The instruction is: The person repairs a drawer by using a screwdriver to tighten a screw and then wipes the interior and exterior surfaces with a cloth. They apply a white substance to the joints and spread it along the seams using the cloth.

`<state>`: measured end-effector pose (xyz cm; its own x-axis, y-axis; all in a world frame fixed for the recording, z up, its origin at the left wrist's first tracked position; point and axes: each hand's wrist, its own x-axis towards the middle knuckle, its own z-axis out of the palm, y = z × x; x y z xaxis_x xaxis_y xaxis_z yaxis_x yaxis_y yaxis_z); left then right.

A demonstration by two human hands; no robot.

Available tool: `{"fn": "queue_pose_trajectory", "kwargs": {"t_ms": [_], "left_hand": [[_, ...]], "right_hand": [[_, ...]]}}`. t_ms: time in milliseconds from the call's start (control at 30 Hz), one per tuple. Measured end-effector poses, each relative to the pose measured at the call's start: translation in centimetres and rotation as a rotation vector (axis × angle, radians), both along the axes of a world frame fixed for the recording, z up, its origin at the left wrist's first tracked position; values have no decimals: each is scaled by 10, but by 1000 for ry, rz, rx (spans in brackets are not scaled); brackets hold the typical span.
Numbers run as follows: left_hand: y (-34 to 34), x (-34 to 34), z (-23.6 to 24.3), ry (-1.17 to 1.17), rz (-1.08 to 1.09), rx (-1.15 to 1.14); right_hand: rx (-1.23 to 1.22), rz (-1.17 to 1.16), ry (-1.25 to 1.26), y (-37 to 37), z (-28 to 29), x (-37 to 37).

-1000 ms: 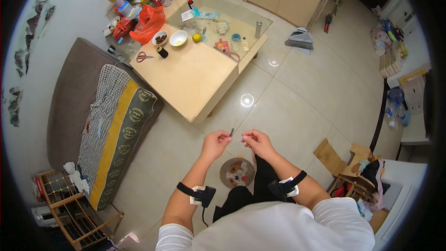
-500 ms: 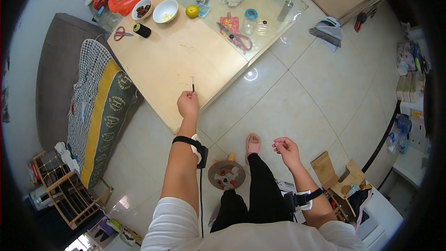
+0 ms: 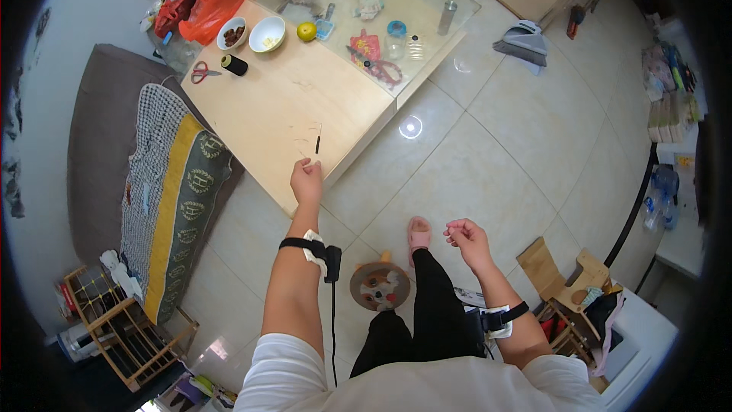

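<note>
Left hand (image 3: pixel 307 181): over the table's near edge, fingers bent; I can't tell if the tips press together.
Little black stick (image 3: pixel 318 145): on the table (image 3: pixel 267 118), just past the left fingertips.
Right hand (image 3: pixel 469 243): above the floor (image 3: pixel 496 175), fingers curled; I can't tell if they pinch anything.
Black thread (image 3: pixel 235 65): farther up the table, between red scissors (image 3: pixel 200 72) and a white bowl (image 3: pixel 267 34).

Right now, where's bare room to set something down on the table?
Faint marks aside, wooden tabletop: left, between black spool and left hand; right, between yellow fruit and short dark stick. Crowded: far end, around red bag and white bowls; glass section, on or beneath.
</note>
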<state>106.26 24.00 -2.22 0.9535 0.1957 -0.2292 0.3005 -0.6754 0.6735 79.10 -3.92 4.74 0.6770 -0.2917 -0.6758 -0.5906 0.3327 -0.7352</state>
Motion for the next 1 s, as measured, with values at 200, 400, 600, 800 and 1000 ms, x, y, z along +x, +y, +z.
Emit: {"fn": "queue_pose_trajectory", "kwargs": {"t_ms": [200,400,600,800,1000], "left_hand": [[33,-95,33,112,-272,-305],[51,-231,125,415,-604,-441],[89,-316,147,557,-720,-391],[52,-341,150,628,-837,-290],[-47,-381,151,634,-1164,-234]], "right_hand": [[-62,-116,-68,19,58,-53],[-125,-316,-106,45,113,-169],[-161,-511,-112,65,147,-284],[-274,-720,-185,69,175,-384],[-321,-1057,-160,98,191,-527]]}}
